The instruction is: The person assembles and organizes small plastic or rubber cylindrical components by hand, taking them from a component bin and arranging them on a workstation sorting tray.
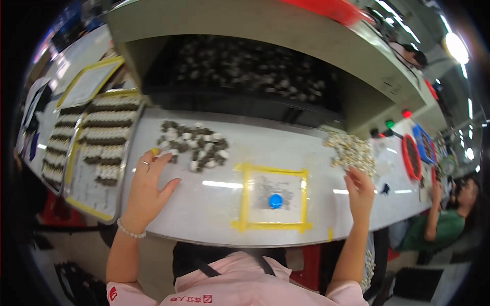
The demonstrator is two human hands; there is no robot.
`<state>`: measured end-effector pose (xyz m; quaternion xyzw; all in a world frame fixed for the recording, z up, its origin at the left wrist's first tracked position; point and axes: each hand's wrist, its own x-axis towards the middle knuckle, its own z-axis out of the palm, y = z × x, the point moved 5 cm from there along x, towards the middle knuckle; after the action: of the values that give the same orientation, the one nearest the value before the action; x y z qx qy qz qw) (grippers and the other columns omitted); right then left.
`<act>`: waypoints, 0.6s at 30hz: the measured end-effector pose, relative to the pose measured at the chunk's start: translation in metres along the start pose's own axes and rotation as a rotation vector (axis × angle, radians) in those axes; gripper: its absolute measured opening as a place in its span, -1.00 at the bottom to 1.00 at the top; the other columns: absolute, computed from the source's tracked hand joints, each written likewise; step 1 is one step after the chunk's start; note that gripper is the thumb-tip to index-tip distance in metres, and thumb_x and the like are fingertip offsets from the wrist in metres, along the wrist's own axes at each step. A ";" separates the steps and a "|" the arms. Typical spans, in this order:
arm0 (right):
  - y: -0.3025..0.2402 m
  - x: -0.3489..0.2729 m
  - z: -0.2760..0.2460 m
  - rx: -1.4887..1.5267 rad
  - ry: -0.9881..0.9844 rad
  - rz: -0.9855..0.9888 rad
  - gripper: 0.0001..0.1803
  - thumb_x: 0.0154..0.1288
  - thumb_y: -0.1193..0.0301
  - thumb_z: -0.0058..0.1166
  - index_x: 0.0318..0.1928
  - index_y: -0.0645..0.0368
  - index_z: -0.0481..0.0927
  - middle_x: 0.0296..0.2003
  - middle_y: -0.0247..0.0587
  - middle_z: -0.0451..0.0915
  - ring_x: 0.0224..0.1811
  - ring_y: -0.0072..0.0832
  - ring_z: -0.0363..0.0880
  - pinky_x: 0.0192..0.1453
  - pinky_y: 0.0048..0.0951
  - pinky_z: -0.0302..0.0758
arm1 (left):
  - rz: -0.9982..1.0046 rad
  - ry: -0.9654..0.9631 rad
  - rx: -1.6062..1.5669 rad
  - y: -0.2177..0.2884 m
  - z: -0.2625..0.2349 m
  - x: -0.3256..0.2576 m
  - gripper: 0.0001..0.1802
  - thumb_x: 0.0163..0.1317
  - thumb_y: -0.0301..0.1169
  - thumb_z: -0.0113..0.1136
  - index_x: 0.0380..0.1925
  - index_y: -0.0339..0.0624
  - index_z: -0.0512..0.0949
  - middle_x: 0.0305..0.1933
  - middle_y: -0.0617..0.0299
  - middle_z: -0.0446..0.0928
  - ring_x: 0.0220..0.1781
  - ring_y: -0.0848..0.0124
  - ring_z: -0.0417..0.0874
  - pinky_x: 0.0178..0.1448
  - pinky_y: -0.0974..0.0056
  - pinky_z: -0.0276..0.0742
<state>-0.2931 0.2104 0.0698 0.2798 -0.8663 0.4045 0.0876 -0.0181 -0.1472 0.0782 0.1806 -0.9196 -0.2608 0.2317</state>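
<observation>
My left hand [147, 186] rests over the left of the white table, its thumb spread away from the fingers. Something yellow covers one fingertip, and a ring and a beaded bracelet are on this hand. Its fingertips are beside a loose pile of small dark-and-white parts [196, 145]. On the right, my right hand [360, 189] is at the near edge of a heap of small cream and gold pieces [351, 151]. Thumb and fingers are drawn together there; whatever they hold is too small to make out. Between my hands, a blue round cap-like piece [275, 201] sits inside a yellow tape square [246, 196].
At the left are trays [92, 208] with rows of dark-and-white parts. A grey machine housing [245, 25] rises behind the table, its dark opening holding more parts. Red [411, 158] and blue bins [424, 144] stand at the right, near a person in green [454, 224].
</observation>
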 end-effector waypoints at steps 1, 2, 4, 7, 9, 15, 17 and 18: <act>0.001 0.009 -0.001 -0.042 0.002 -0.028 -0.73 0.09 0.61 0.15 -0.14 0.26 0.59 -0.36 -0.18 0.57 -0.40 -0.46 0.57 -0.32 -0.50 0.50 | 0.028 -0.011 0.159 0.000 0.012 0.007 -0.53 0.02 -0.52 0.24 0.00 -0.30 0.44 0.00 -0.09 0.40 0.02 0.06 0.43 0.11 0.14 0.36; 0.001 0.018 -0.001 -0.074 -0.003 -0.061 -0.72 0.07 0.62 0.16 -0.15 0.25 0.59 -0.35 -0.16 0.57 -0.41 -0.42 0.58 -0.32 -0.47 0.50 | 0.051 -0.013 0.328 -0.002 0.020 0.011 -0.50 0.02 -0.53 0.23 0.03 -0.29 0.40 0.01 -0.09 0.38 0.01 0.05 0.43 0.09 0.13 0.38; 0.006 0.028 -0.001 -0.154 -0.013 -0.048 -0.73 0.06 0.58 0.18 -0.15 0.25 0.60 -0.35 -0.14 0.58 -0.41 -0.37 0.58 -0.32 -0.44 0.50 | 0.045 -0.018 0.315 -0.008 0.026 0.019 -0.51 0.00 -0.57 0.20 0.01 -0.28 0.39 -0.02 -0.09 0.38 -0.01 0.02 0.42 0.06 0.10 0.39; 0.001 0.036 0.012 -0.288 -0.079 -0.018 -0.74 0.06 0.50 0.20 -0.18 0.24 0.60 -0.35 -0.10 0.59 -0.39 -0.28 0.59 -0.29 -0.36 0.51 | -0.101 -0.139 0.164 -0.019 0.032 0.019 -0.57 0.00 -0.59 0.18 -0.05 -0.27 0.40 0.00 -0.04 0.38 0.05 0.02 0.41 0.10 0.10 0.38; -0.003 0.039 0.026 -0.334 -0.134 -0.016 -0.74 0.06 0.45 0.21 -0.19 0.23 0.60 -0.35 -0.08 0.59 -0.38 -0.24 0.59 -0.27 -0.32 0.51 | 0.017 -0.149 0.151 -0.009 0.030 0.007 -0.63 -0.01 -0.62 0.16 -0.13 -0.27 0.42 -0.03 -0.02 0.39 0.03 0.03 0.42 0.09 0.14 0.39; 0.007 0.039 0.036 -0.413 -0.135 -0.094 -0.77 0.07 0.49 0.18 -0.21 0.26 0.59 -0.42 -0.12 0.58 -0.42 -0.29 0.57 -0.32 -0.34 0.47 | 0.006 -0.146 -0.090 0.006 0.032 -0.005 -0.67 -0.03 -0.60 0.20 -0.18 -0.26 0.46 -0.07 0.02 0.40 -0.01 0.11 0.43 0.08 0.21 0.39; -0.001 0.024 0.042 -0.127 -0.247 0.041 -0.77 0.07 0.52 0.18 -0.19 0.26 0.59 -0.44 -0.20 0.57 -0.43 -0.41 0.54 -0.33 -0.42 0.46 | -0.065 -0.116 -0.054 0.001 0.034 -0.009 -0.65 -0.04 -0.60 0.22 -0.17 -0.25 0.48 -0.06 0.04 0.40 0.00 0.14 0.42 0.08 0.23 0.38; -0.002 0.015 0.047 0.130 -0.343 0.188 -0.76 0.07 0.55 0.18 -0.18 0.26 0.59 -0.46 -0.27 0.56 -0.44 -0.53 0.52 -0.34 -0.50 0.44 | -0.082 -0.110 -0.038 -0.003 0.034 -0.011 -0.65 -0.04 -0.60 0.22 -0.17 -0.25 0.48 -0.06 0.04 0.40 0.00 0.14 0.42 0.08 0.23 0.38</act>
<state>-0.3008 0.1678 0.0462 0.2674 -0.8628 0.4126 -0.1176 -0.0259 -0.1312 0.0467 0.1992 -0.9176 -0.2971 0.1734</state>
